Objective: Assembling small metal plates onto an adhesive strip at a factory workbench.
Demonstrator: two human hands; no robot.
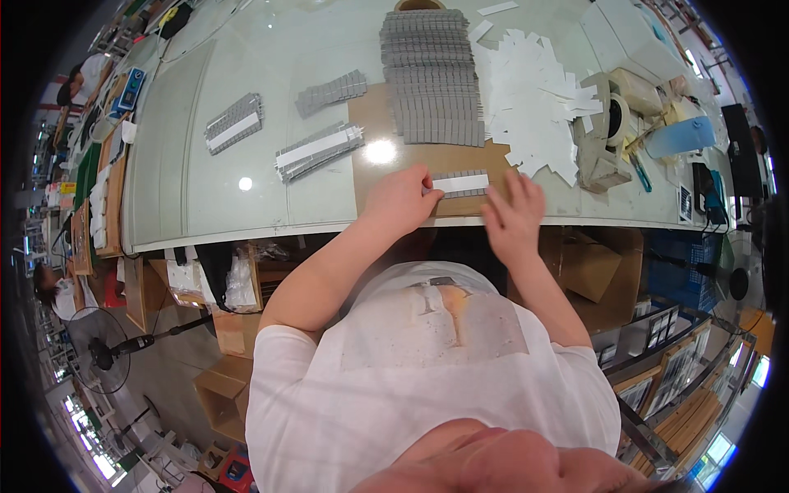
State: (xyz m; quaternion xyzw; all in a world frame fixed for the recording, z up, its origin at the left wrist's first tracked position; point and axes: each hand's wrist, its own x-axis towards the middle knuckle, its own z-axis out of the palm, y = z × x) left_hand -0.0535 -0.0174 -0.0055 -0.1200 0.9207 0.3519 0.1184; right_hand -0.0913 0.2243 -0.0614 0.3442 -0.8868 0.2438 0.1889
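Note:
A short grey segmented strip with a white paper strip [464,184] along its top lies on a brown cardboard sheet [374,131] near the table's front edge. My left hand [400,197] grips its left end, thumb and fingers closed. By its right end is my right hand [516,215], fingers apart; whether a fingertip touches the strip I cannot tell. Just beyond stands a long layered stack of grey segmented strips [434,82]. To its right spreads a loose pile of white paper strips [530,99].
Left on the table lie small bundles of grey strips, two with white strips on top: one bundle [319,151] nearer, another [234,123] farther left. A third bundle [330,92] lies behind. At right stand a tape dispenser [606,135] and a blue plastic container [680,137].

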